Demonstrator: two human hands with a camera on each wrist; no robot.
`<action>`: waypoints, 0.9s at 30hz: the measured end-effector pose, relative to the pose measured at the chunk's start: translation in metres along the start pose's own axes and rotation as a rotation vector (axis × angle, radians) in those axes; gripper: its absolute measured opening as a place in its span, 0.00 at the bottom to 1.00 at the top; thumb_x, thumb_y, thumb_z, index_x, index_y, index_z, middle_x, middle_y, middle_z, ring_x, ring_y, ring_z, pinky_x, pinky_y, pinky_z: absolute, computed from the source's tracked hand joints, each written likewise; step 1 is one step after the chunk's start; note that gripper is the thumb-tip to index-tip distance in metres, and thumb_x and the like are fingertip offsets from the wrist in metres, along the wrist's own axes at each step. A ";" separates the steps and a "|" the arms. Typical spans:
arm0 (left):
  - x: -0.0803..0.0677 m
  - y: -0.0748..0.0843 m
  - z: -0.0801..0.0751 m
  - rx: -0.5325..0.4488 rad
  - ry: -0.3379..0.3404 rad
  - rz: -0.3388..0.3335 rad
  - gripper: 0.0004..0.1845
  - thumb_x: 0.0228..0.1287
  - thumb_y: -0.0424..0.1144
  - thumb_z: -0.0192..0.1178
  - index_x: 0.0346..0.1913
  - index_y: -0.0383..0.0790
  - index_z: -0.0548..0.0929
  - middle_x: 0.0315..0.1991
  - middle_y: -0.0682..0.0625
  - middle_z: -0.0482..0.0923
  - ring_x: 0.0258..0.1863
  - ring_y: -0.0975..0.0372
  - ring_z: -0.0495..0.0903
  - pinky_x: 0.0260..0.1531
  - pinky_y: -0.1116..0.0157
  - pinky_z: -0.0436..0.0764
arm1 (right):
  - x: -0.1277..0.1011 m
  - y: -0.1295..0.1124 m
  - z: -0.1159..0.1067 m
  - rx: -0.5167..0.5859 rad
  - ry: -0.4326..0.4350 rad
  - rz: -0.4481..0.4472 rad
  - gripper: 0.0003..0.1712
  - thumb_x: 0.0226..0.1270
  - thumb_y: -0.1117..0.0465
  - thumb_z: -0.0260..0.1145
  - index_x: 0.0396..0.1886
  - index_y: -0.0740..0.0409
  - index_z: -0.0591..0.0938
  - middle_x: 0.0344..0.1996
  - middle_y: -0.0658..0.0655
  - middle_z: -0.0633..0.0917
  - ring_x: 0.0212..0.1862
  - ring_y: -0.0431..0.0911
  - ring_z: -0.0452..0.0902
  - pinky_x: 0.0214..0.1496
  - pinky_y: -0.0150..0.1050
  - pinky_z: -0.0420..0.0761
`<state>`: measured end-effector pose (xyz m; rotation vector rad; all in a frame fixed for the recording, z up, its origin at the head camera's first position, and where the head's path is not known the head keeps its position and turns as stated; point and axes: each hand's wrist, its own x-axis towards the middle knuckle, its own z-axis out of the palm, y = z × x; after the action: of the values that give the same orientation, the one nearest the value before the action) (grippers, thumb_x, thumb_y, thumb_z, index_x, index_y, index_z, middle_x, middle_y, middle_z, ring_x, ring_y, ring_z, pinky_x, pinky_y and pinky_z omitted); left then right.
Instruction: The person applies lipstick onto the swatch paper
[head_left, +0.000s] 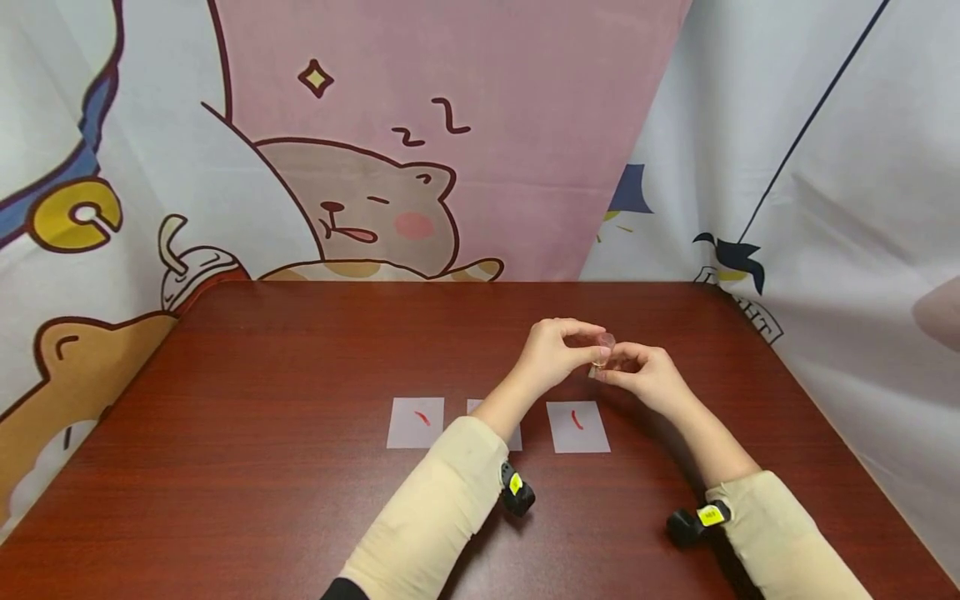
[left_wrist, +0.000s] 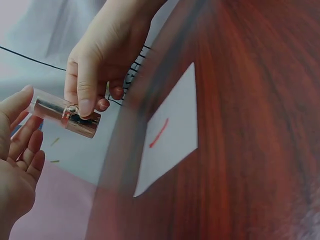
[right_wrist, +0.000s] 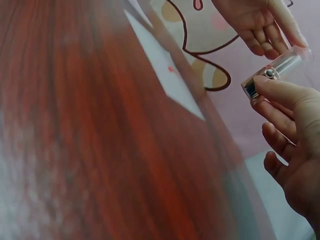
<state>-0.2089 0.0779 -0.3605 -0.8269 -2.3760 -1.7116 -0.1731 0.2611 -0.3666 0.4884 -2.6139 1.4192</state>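
Above the card (head_left: pixel 577 426) with the red mark, both hands pinch one small metal tube (left_wrist: pixel 65 117) with a clear cap. The left hand (head_left: pixel 551 353) holds the cap end, the right hand (head_left: pixel 648 377) the metal end. I think the smooth tube can slip from such light fingertip grips and roll off the surface (head_left: pixel 300 350).

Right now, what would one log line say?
both hands hold small metallic tube | left hand on clear cap | right hand pinches base | above table

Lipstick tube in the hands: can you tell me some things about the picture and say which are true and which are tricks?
1. Both hands hold the lipstick tube. True.
2. The tube lies flat on the table. False: the left hand and right hand hold it above the table.
3. White cards with red marks lie on the table. True.
4. The cards are stacked in one pile. False: they lie side by side.
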 end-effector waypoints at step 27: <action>-0.006 -0.023 0.024 0.077 0.006 -0.054 0.13 0.54 0.35 0.72 0.43 0.41 0.88 0.39 0.55 0.85 0.39 0.70 0.79 0.31 0.77 0.74 | 0.004 0.059 0.004 -0.053 -0.105 0.028 0.08 0.52 0.65 0.76 0.32 0.61 0.86 0.28 0.52 0.84 0.34 0.41 0.77 0.37 0.32 0.76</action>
<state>-0.2095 0.0922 -0.3904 -0.7522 -2.4649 -1.6276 -0.1972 0.2870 -0.4148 0.5355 -2.7437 1.3639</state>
